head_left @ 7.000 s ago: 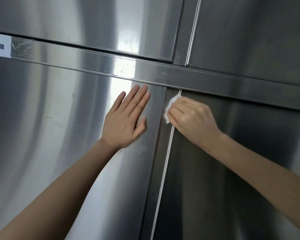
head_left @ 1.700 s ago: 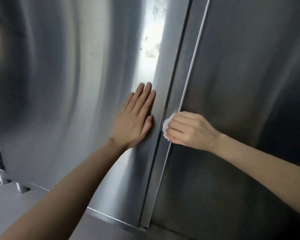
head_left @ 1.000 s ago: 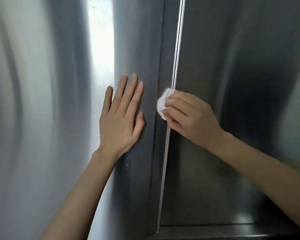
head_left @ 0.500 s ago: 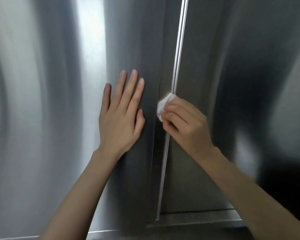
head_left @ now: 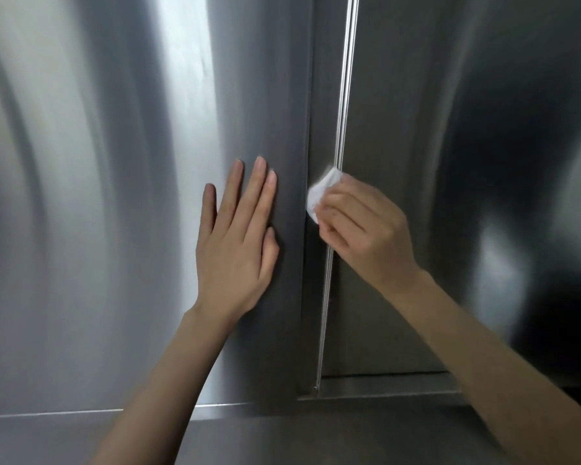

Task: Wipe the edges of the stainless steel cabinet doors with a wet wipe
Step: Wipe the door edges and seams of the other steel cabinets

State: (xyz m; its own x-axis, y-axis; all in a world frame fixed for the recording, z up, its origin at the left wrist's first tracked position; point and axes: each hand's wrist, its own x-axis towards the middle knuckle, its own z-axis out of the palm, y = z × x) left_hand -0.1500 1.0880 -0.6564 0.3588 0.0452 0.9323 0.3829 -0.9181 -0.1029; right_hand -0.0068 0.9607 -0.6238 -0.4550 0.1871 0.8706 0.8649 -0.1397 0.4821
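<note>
**Wet wipe held at the seam between two steel cabinet doors**

A small white wet wipe, bunched up, sits against the bright vertical edge strip of the right door, about midway up the view. The right hand grips it. Its fingers are curled around the wipe, and only the cloth's upper left part shows beyond them. Just left of the wipe runs the dark recessed channel between the two doors. Across that channel the left hand lies flat on the left door, its fingers straight, close together and pointing up, holding nothing. Both forearms are bare and reach in from below. The doors are brushed stainless steel with soft, streaky reflections. A horizontal steel rail runs beneath the right door, and a lower steel panel fills the bottom of the view
</note>
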